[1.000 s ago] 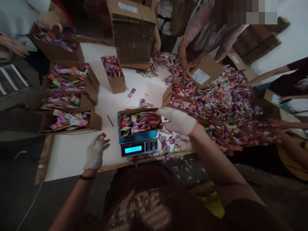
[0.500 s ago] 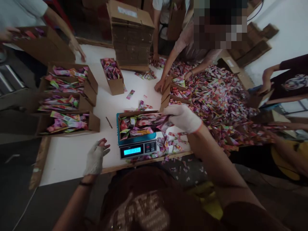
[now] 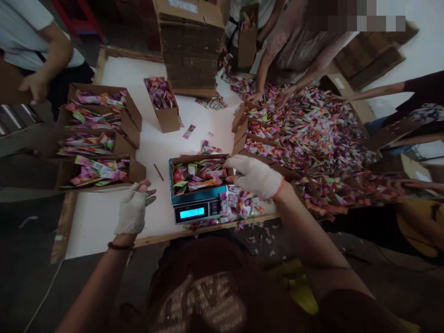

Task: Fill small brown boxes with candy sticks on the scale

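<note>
Under the gloved right hand, fingers curled on its rim, a sachet-filled box sits on the scale for weighing; the left hand hovers loosely spread, empty, over the desk.

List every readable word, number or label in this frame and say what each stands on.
None can be quoted with certainty.
Scale display: lit digits, too blurred to read.
Shirt: large letters seen upside down, not legible.
Sachets in the box under the right hand: print too small.
Box stack label: blurred.
Left hand holds nothing with text.
</note>
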The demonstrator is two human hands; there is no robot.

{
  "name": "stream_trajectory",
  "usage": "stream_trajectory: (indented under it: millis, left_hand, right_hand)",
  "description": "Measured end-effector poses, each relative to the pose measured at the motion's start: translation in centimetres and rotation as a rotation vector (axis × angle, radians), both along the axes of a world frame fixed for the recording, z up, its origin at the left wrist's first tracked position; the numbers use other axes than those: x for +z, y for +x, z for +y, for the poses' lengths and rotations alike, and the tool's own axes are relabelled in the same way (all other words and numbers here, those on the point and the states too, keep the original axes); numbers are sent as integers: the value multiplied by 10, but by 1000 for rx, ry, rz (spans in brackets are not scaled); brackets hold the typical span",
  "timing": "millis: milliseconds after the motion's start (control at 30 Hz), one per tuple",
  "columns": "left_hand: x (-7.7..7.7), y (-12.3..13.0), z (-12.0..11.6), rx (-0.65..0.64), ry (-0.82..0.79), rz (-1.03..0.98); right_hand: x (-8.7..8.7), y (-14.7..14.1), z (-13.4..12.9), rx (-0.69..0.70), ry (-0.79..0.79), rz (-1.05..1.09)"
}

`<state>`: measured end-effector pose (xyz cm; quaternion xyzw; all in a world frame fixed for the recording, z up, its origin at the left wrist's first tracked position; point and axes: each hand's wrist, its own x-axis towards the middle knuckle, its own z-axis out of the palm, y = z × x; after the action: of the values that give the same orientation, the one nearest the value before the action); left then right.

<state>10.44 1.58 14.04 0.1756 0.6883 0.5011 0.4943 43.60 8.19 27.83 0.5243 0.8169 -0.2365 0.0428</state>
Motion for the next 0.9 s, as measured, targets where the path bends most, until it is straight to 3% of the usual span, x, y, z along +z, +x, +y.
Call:
stream_trajectory:
  millis: [100,200,433,633,700,800,900]
  left_hand:
    - [8,4,9,-2,52,28]
    - [17,12,16,1,86,35]
    - [22,29,26,-77,144,42]
    - [27,47,45,-388,12,316]
    - [32,54,54,-500,-72,440]
    - [36,56,63,-616,-222,540]
    - [35,26,55,-678,-270,547]
  right_hand:
    - [1,-44,10,100,-76,-176]
    - [-4,-65,17,178,-156,-314]
    - [-9,-61,17,203,-203,-346]
    - [-12,-62,13,174,-203,-372]
    - [-17,-60,10,135,-185,-319]
    - [-27,-41,5,30,-65,-79]
    - [-41,-1,2,-178,141,200]
